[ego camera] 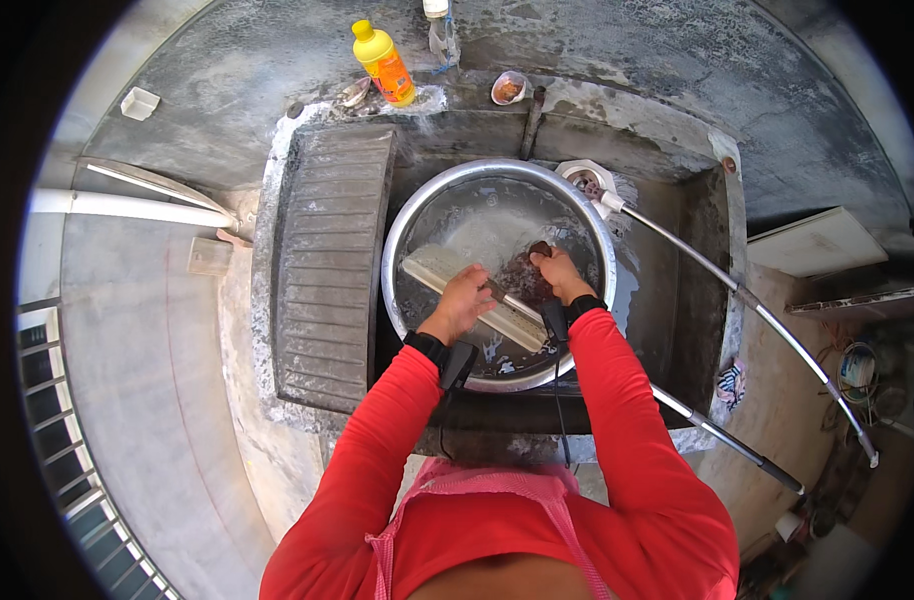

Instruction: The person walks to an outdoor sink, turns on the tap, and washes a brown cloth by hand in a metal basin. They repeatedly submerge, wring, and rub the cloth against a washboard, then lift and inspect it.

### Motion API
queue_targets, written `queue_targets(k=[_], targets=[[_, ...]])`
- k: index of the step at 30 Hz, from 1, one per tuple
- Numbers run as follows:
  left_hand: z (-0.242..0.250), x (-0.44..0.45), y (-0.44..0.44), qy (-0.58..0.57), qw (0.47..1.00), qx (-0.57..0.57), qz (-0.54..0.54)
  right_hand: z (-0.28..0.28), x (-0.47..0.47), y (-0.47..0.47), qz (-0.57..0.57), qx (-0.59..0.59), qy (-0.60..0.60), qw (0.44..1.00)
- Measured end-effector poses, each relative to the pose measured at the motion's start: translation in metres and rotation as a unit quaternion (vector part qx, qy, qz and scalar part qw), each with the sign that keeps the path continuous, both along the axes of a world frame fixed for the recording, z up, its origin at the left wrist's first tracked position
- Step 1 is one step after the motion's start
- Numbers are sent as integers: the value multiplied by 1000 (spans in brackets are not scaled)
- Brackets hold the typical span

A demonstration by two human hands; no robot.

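Observation:
A wide metal basin (394, 259) of cloudy water stands in the concrete sink. Across it slants a flat mop with a pale plate head (436, 266), partly in the water; its metal pole (673, 401) runs out over the sink's front edge. My left hand (463, 300) is over the middle of the mop head, beside the pole joint, fingers apart and holding nothing that I can see. In my right hand (560, 271) is a dark brown wet item (540, 248), perhaps a cloth, just over the water. Darker water or submerged material shows below it.
Left of the basin is a ribbed concrete washboard (333, 262). A second pole (734, 283) crosses the sink's right wall, its white head (588, 178) behind the basin. A yellow bottle (385, 64) and a small cup (508, 88) stand on the back ledge. A striped cloth (731, 384) hangs at right.

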State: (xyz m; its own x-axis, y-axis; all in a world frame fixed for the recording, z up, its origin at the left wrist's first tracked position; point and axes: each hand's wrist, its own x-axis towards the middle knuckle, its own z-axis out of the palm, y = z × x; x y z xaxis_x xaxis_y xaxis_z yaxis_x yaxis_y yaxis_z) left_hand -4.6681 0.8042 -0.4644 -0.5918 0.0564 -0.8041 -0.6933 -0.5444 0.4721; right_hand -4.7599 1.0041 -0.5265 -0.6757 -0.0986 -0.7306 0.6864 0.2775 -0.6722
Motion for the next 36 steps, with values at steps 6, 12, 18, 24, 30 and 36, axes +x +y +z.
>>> queue_targets(k=[6, 12, 18, 24, 30, 36], targets=[[42, -23, 10, 16, 990, 124, 58, 142, 34, 8, 60, -253, 186, 948], [67, -16, 14, 174, 940, 292, 27, 163, 50, -12, -82, -223, 172, 956], [108, 9, 22, 84, 956, 277, 48, 134, 87, -33, -73, -221, 244, 942], [119, 20, 22, 77, 982, 172, 33, 161, 111, -38, -17, -63, 428, 901], [97, 29, 33, 98, 982, 143, 73, 159, 120, -48, -4, -1, 429, 904], [90, 35, 29, 70, 993, 92, 22, 139, 111, -50, -13, -35, 310, 950]])
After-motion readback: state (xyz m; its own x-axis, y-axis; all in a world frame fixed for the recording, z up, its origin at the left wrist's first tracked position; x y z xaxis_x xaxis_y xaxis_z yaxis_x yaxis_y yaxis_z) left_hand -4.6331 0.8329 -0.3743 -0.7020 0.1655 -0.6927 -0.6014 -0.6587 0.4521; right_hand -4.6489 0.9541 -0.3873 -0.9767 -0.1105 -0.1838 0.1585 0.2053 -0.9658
